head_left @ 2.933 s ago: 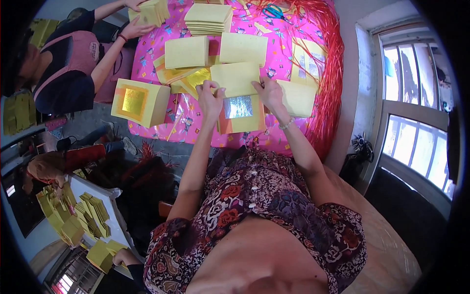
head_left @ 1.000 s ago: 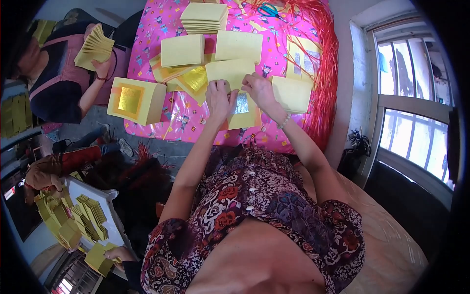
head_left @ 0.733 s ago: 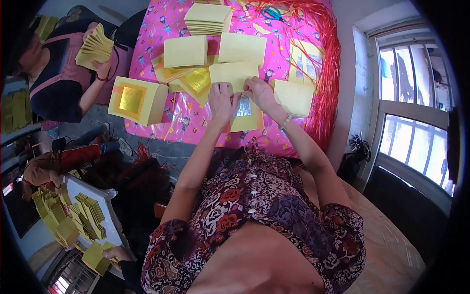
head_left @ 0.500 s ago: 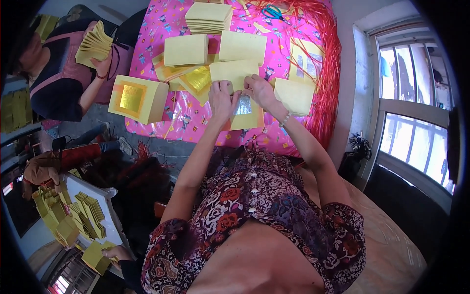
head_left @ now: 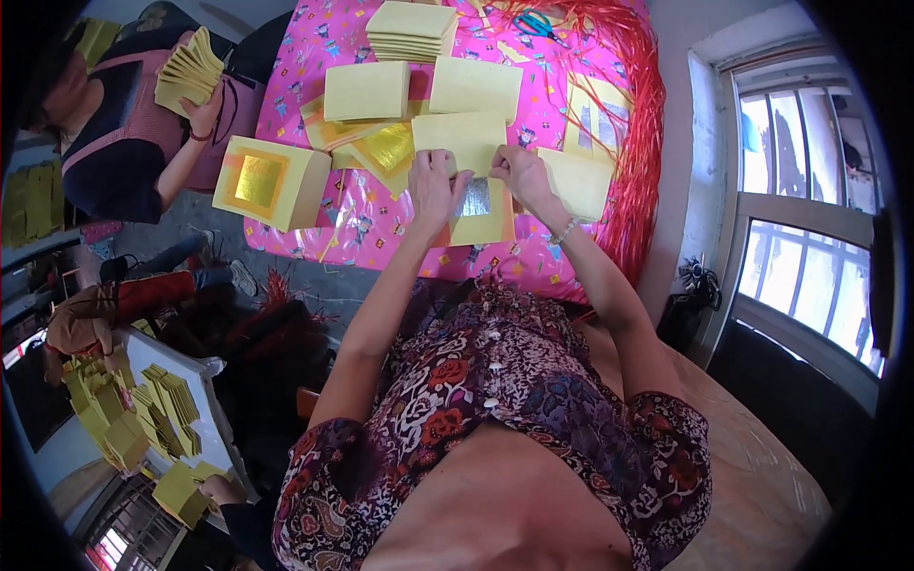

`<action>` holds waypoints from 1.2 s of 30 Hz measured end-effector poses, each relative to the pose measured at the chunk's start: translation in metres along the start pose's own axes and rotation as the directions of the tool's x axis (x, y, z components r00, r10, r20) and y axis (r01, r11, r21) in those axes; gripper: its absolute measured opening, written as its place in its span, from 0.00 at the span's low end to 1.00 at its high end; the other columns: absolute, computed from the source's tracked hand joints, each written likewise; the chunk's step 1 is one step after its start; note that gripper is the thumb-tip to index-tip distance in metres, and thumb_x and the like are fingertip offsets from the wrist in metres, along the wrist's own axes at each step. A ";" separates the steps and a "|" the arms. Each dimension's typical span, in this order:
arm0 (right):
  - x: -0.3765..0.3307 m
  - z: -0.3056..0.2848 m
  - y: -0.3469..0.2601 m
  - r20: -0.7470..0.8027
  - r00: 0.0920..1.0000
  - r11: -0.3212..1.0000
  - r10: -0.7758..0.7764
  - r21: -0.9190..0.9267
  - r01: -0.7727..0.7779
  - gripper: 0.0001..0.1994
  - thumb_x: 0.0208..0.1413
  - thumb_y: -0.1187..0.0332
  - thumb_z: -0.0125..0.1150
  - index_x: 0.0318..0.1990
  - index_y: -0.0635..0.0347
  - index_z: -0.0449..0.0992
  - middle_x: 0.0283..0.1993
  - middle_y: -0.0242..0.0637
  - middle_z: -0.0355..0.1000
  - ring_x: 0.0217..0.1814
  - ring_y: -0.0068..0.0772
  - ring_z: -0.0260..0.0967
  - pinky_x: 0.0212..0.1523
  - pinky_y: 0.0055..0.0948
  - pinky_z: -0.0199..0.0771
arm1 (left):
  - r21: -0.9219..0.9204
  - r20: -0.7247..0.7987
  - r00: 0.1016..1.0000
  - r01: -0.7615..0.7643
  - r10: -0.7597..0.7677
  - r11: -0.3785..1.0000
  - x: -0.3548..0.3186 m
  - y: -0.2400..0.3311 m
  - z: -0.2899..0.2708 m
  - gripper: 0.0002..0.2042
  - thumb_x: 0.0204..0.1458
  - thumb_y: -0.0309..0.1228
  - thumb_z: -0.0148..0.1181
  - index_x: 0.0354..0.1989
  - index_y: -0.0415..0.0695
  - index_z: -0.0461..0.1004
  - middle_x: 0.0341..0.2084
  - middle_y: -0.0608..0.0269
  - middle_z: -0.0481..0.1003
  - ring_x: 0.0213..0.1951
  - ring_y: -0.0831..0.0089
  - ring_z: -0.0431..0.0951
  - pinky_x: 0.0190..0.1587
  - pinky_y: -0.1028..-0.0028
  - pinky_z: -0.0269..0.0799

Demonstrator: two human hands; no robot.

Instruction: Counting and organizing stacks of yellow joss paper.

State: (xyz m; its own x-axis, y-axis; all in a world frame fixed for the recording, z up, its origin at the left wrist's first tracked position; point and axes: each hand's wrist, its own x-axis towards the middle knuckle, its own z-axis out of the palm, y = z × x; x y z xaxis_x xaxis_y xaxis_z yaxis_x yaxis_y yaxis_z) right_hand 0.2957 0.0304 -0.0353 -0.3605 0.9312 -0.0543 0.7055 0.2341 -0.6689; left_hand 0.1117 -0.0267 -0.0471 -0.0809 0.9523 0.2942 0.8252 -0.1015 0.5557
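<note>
My left hand (head_left: 435,187) and my right hand (head_left: 519,176) both rest on a stack of yellow paper sheets with a silver foil square (head_left: 479,209) at the near edge of the pink cloth-covered table (head_left: 381,228). The fingers of both hands pinch the top sheet at its upper edge. A plain yellow sheet (head_left: 459,138) lies just beyond my hands. Gold-foil sheets (head_left: 381,150) lie fanned to the left of my left hand.
A thick stack with a gold foil square (head_left: 268,181) stands at the table's left edge. More yellow stacks (head_left: 411,21) lie farther back, red strings (head_left: 628,114) along the right. A person at the left holds a fanned yellow bundle (head_left: 190,74). Folded yellow papers (head_left: 143,419) fill a tray at lower left.
My hands have drawn closer together on the silver-foil stack. The person at the left has lifted a fanned bundle of yellow paper up in front of them.
</note>
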 end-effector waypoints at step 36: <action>0.013 -0.002 0.011 0.104 0.976 0.982 -0.189 0.036 0.187 0.16 0.43 0.71 0.70 0.40 0.59 0.73 0.35 0.39 0.69 0.38 0.42 0.73 0.41 0.36 0.74 | -0.571 0.467 0.883 0.350 -0.057 0.743 0.005 -0.090 -0.015 0.16 0.55 0.25 0.56 0.52 0.52 0.77 0.36 0.64 0.63 0.38 0.74 0.66 0.44 0.77 0.68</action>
State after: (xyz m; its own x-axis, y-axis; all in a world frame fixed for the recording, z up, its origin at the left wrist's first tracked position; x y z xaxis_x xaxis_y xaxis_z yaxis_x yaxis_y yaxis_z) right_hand 0.3000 0.0452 -0.0418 -0.5492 0.8357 -0.0037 0.6036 0.3936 -0.6934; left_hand 0.0287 -0.0169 -0.0834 0.1424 0.9806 -0.1348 0.2654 0.0934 0.9596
